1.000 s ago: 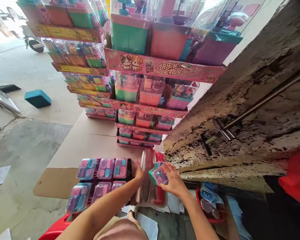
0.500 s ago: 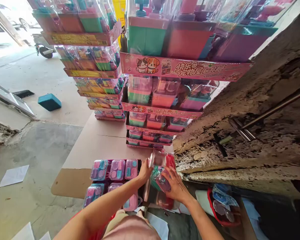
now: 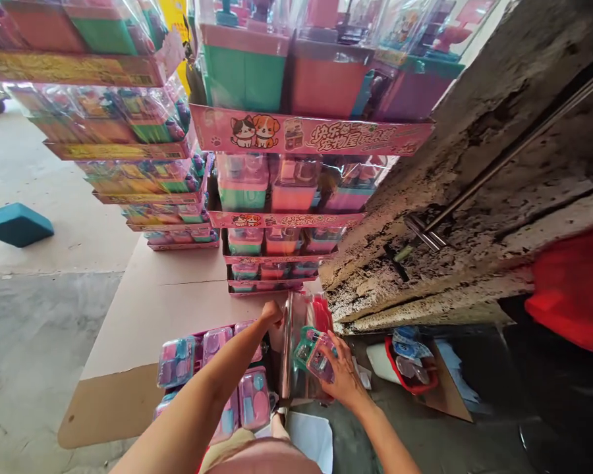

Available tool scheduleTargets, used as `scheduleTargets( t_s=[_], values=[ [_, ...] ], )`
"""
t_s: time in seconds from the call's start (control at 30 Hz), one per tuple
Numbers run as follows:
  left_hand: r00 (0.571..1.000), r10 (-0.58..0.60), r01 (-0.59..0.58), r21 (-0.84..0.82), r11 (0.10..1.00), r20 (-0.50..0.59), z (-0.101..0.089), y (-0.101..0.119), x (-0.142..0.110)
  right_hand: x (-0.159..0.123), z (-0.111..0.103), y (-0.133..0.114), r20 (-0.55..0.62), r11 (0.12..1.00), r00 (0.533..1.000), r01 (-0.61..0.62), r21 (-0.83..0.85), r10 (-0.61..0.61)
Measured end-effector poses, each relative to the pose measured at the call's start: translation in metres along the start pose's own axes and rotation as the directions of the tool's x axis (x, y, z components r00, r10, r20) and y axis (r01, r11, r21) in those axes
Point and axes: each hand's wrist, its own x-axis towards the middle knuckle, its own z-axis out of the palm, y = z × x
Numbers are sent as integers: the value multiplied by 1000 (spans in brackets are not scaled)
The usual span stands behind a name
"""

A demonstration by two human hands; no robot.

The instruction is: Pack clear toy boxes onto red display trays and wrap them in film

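My right hand (image 3: 344,374) grips a small toy case (image 3: 322,359) with clear and teal-green plastic parts, fingers bent over its right side. Beneath the case lies clear plastic film (image 3: 301,390), with a shiny rolled fold along its left side and something red at its far end. My left hand (image 3: 273,313) is closed beside the far end of that fold; whether it pinches the film is hidden. Left of the film, several pink, purple and blue toy cases (image 3: 217,342) sit in rows in a dark tray, partly covered by my left forearm.
Tall stacks of wrapped toy sets in pink display boxes (image 3: 311,131) rise behind my hands. A rough wall with a metal bar (image 3: 479,181) runs along the right. A red-rimmed basin (image 3: 415,388) stands low on the right, and a teal block (image 3: 17,224) lies on the left floor.
My view has shifted toward the right. The left hand has moved to the fold's far end and closed. The right hand has drawn the toy case slightly nearer and tilted it.
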Motion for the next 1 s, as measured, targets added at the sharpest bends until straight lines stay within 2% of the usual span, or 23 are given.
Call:
scheduleTargets(
  t_s=[0.13, 0.2, 0.3, 0.47, 0.6, 0.7, 0.83, 0.93, 1.0],
  values=[
    [999, -24, 16, 181, 983, 44, -11, 11, -15, 2, -4, -1, 84, 1000, 996, -26, -14, 27],
    [999, 20, -29, 249, 968, 37, -18, 19, -27, 4, -4, 0, 111, 999, 993, -36, -25, 39],
    [989, 146, -138, 343, 929, 2, -31, 26, -52, 7, -2, 1, 129, 999, 991, -28, -40, 33],
    [920, 388, -319, 467, 825, -55, -48, 32, -95, 11, 3, 5, 163, 997, 986, -7, -80, 20],
    [861, 499, -386, 511, 768, -100, -60, 33, -114, 16, -1, 4, 197, 997, 980, -7, -76, 22],
    [841, 521, -378, 534, 756, -143, -70, 31, -116, 19, -6, 3, 204, 998, 978, -22, -55, 33],
    [834, 502, -289, 595, 750, -229, -76, 25, -112, 21, -10, 6, 190, 999, 981, -45, 2, 43],
    [789, 516, -199, 656, 728, -333, -64, 19, -113, 20, -8, 12, 117, 997, 992, -53, 48, 47],
    [762, 550, -188, 696, 693, -342, -47, 13, -114, 20, -7, 14, 65, 997, 997, -52, 63, 48]
  ],
)
